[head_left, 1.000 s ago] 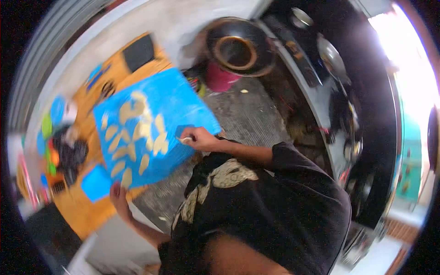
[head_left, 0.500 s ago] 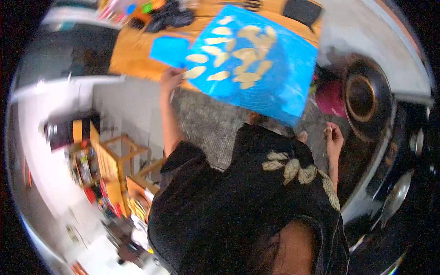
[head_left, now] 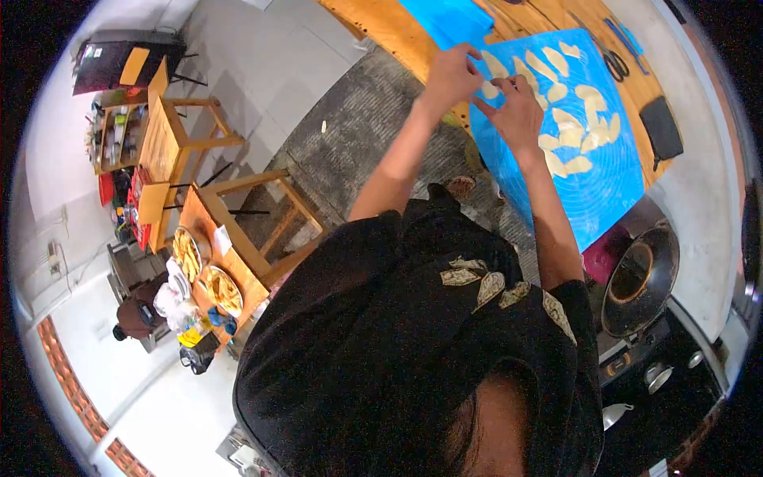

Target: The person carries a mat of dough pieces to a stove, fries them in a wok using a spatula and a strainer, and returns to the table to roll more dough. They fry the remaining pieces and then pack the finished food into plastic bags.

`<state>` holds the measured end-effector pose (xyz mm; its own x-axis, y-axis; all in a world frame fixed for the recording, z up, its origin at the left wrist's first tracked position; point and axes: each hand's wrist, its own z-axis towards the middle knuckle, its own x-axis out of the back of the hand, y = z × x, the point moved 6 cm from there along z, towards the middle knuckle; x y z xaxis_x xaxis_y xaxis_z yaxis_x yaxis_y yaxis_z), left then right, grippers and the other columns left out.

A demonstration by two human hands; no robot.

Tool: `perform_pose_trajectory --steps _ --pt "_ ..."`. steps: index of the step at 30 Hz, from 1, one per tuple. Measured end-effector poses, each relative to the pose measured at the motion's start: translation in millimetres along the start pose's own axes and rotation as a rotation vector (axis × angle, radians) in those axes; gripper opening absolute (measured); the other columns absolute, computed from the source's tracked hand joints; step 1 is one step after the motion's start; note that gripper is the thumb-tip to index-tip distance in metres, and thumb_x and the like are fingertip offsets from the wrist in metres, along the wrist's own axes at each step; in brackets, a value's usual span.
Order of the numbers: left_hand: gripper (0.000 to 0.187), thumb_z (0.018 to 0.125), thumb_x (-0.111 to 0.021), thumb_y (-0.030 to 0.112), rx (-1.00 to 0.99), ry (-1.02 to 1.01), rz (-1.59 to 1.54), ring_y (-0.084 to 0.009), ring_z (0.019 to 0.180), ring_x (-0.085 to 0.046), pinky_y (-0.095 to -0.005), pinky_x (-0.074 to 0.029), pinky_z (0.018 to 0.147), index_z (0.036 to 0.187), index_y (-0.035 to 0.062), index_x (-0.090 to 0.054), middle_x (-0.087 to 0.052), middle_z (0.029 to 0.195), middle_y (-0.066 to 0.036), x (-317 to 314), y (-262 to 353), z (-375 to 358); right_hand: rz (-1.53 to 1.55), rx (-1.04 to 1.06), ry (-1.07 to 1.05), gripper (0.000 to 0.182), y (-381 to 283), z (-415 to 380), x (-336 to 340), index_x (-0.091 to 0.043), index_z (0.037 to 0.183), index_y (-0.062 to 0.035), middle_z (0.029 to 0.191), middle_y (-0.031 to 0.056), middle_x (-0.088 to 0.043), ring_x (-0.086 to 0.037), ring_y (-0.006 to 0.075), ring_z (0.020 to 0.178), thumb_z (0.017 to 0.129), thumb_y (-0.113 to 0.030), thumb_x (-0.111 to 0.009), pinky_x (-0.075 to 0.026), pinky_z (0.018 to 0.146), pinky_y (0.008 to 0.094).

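A blue mat (head_left: 598,208) with printed circles lies on the wooden table, and several flat, pale pieces of dough (head_left: 570,127), many leaf-shaped, are spread over it. At the mat's near-left edge, my left hand (head_left: 455,79) has its fingers bent and closed at a small piece of dough (head_left: 490,89). From the other side my right hand (head_left: 518,118) meets it, thumb and forefinger around the same piece. The fingers partly hide how firmly each hand grips it. A smaller blue sheet (head_left: 457,22) lies just beyond my left hand.
Scissors (head_left: 616,65) and a black pouch (head_left: 661,129) lie beyond the mat on the table (head_left: 381,20). A dark wok (head_left: 632,274) sits on the stove (head_left: 660,374) at right. Behind on the left are bowls of fried food (head_left: 220,290) on a wooden stand, and a wooden chair (head_left: 278,230).
My right hand has come up from beside the wok to the mat, joining my left hand at the dough. The view has turned, so the mat appears farther right.
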<state>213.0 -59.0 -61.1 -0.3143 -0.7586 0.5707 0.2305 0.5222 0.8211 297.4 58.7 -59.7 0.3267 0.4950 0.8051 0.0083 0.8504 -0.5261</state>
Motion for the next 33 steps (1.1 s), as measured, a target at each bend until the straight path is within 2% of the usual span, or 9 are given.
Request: perform_pose_trajectory --steps 4,8,10,11,13,16,22,28,33 --pt "0.037 0.065 -0.068 0.011 -0.056 0.024 0.04 -0.0256 0.068 -0.066 -0.0365 -0.053 0.063 0.101 0.0043 -0.061 -0.066 0.073 -0.013 -4 14 0 -0.091 0.01 0.019 0.026 11 8 -18 -0.068 0.09 -0.0111 0.095 0.0072 -0.059 -0.06 0.0266 0.087 0.071 -0.027 -0.073 -0.05 0.071 0.0391" --pt "0.032 0.077 -0.066 0.024 -0.078 0.147 -0.091 -0.026 0.065 -0.066 -0.0385 -0.052 0.061 0.102 0.0046 -0.062 -0.066 0.071 -0.012 -6 8 -7 0.04 0.015 0.144 0.019 24 4 -20 -0.067 0.084 -0.0095 0.086 0.007 -0.062 -0.061 0.0271 0.077 0.068 -0.019 -0.072 -0.051 0.067 0.0379" --pt "0.03 0.087 -0.054 0.032 0.117 0.108 -0.028 -0.0292 0.063 -0.064 -0.0406 -0.049 0.059 0.087 0.0041 -0.064 -0.063 0.065 -0.016 -12 -40 -13 0.211 0.114 0.366 0.016 28 -1 -14 -0.068 0.085 -0.0084 0.085 0.0072 -0.064 -0.062 0.0266 0.075 0.07 -0.015 -0.069 -0.05 0.064 0.0366" --pt "0.045 0.094 -0.042 0.041 0.133 -0.006 0.081 -0.0277 0.065 -0.065 -0.0401 -0.05 0.062 0.087 0.0023 -0.065 -0.064 0.069 -0.017 -10 -52 -17 0.123 -0.085 0.192 0.016 29 4 -10 -0.069 0.085 -0.0101 0.086 0.0068 -0.064 -0.063 0.0268 0.075 0.071 -0.016 -0.069 -0.05 0.064 0.0354" --pt "0.053 0.092 -0.042 0.049 0.412 -0.367 0.002 -0.0256 0.067 -0.066 -0.0388 -0.051 0.062 0.092 0.0003 -0.065 -0.066 0.075 -0.016 -23 -92 -26 0.246 -0.237 0.157 0.016 45 3 -10 -0.07 0.084 -0.0104 0.086 0.0074 -0.065 -0.063 0.0286 0.073 0.07 -0.018 -0.069 -0.049 0.063 0.036" --pt "0.057 0.089 -0.048 0.052 0.839 -0.491 -0.572 -0.0238 0.065 -0.066 -0.0372 -0.052 0.062 0.097 -0.0018 -0.063 -0.067 0.076 -0.014 -56 -98 -40 0.516 -0.393 0.153 0.022 67 2 -14 -0.07 0.089 -0.005 0.083 0.0131 -0.067 -0.064 0.0245 0.068 0.071 -0.018 -0.068 -0.049 0.062 0.0328" --pt "0.045 0.081 -0.068 0.033 0.482 -0.092 -0.552 -0.0245 0.074 -0.065 -0.0366 -0.052 0.063 0.107 -0.0012 -0.056 -0.065 0.084 -0.013 -50 -79 -28 0.906 -0.638 0.009 0.028 82 -11 -9 -0.064 0.107 0.0017 0.088 0.0083 -0.066 -0.063 0.0134 0.074 0.083 -0.011 -0.058 -0.052 0.062 0.026" --pt "0.043 0.074 -0.069 0.019 -0.341 0.25 0.333 -0.0312 0.093 -0.055 -0.0403 -0.048 0.076 0.114 0.0068 -0.057 -0.055 0.102 -0.011 -42 -16 4 1.052 -0.795 -0.034 0.032 104 -59 31 -0.06 0.114 0.0 0.098 0.0062 -0.065 -0.062 0.0142 0.083 0.088 -0.019 -0.059 -0.051 0.07 0.0268" --pt "0.043 0.079 -0.062 0.022 -0.357 -0.053 0.432 -0.0341 0.104 -0.053 -0.0447 -0.046 0.086 0.12 0.0108 -0.055 -0.053 0.115 -0.015 -63 -28 36 1.012 -0.81 0.014 0.029 106 -107 76 -0.064 0.109 -0.0026 0.096 0.0039 -0.066 -0.061 0.0118 0.081 0.087 -0.021 -0.061 -0.049 0.066 0.0251"
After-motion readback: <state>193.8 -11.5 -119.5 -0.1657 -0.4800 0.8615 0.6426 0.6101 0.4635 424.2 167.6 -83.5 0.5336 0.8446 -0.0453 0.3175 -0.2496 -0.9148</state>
